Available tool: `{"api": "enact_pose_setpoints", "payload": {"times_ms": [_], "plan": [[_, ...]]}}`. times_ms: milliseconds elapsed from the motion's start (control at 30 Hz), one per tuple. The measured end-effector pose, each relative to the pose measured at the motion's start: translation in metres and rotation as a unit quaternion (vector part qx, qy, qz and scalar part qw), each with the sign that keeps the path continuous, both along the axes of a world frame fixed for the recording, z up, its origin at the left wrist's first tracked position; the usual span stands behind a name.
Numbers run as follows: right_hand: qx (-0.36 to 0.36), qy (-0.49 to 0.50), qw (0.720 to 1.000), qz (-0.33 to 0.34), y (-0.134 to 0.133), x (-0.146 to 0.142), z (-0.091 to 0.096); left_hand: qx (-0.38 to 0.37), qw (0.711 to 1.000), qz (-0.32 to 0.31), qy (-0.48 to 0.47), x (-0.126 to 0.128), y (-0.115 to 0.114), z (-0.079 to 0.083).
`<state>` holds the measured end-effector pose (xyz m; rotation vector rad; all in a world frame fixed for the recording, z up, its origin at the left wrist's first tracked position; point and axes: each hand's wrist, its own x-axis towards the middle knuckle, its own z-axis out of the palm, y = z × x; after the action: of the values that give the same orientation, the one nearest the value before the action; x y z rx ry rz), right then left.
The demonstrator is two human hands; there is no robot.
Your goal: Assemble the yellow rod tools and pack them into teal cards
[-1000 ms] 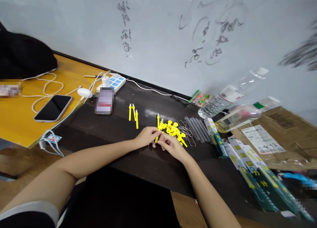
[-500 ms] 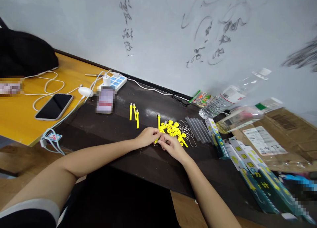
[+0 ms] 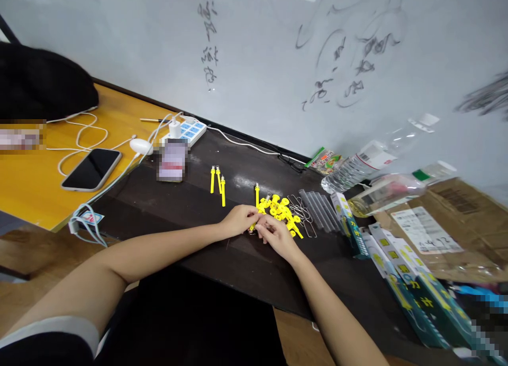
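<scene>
My left hand [image 3: 240,220] and my right hand [image 3: 277,235] meet over the dark table, fingertips pinched close together. Between them shows a bit of a small yellow plastic part [image 3: 252,228], mostly hidden by the fingers. Right behind the hands lies a pile of yellow plastic pieces [image 3: 280,209], with one yellow rod [image 3: 257,195] at its left side. Farther left, three yellow rods with metal ends [image 3: 223,191] lie side by side. Bent metal wire hooks [image 3: 302,210] and several clear plastic tubes [image 3: 322,211] are to the right of the pile.
Printed boxes [image 3: 413,286], a cardboard box [image 3: 472,217] and plastic bottles [image 3: 359,167] crowd the right side. At the left are a phone [image 3: 92,170], white cables and a power strip [image 3: 192,131]. A whiteboard [image 3: 254,53] stands along the back edge.
The whole view has shifted slightly, so things appear a little farther right. Both hands stay pinched together at the same spot by the pile.
</scene>
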<state>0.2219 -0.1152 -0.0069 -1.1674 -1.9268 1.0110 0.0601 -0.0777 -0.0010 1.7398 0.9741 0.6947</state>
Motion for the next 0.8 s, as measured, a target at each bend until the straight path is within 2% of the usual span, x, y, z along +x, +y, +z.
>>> {"api": "enact_pose_setpoints", "payload": {"times_ms": [167,333,533,667,800], "plan": [[-0.022,0.067,0.997,-0.031,-0.0013,-0.0075,-0.0044,-0.029,0.999,-0.001,-0.043,0.001,0.0011,-0.0051],[-0.047,0.106,0.993,-0.014,0.0007,-0.0048,-0.0005,-0.021,0.998,0.009,-0.061,0.0002,0.0033,-0.0065],[-0.025,0.089,0.996,-0.017,0.0018,-0.0016,0.0011,-0.026,0.993,0.044,-0.103,0.0013,0.0062,-0.0064],[-0.018,0.093,0.994,-0.049,0.0016,-0.0022,-0.0004,-0.062,0.984,0.038,-0.161,0.0028,0.0074,-0.008],[-0.041,0.098,0.993,-0.058,0.0014,-0.002,-0.0001,-0.066,0.981,0.032,-0.181,0.0029,0.0087,-0.0095]]}}
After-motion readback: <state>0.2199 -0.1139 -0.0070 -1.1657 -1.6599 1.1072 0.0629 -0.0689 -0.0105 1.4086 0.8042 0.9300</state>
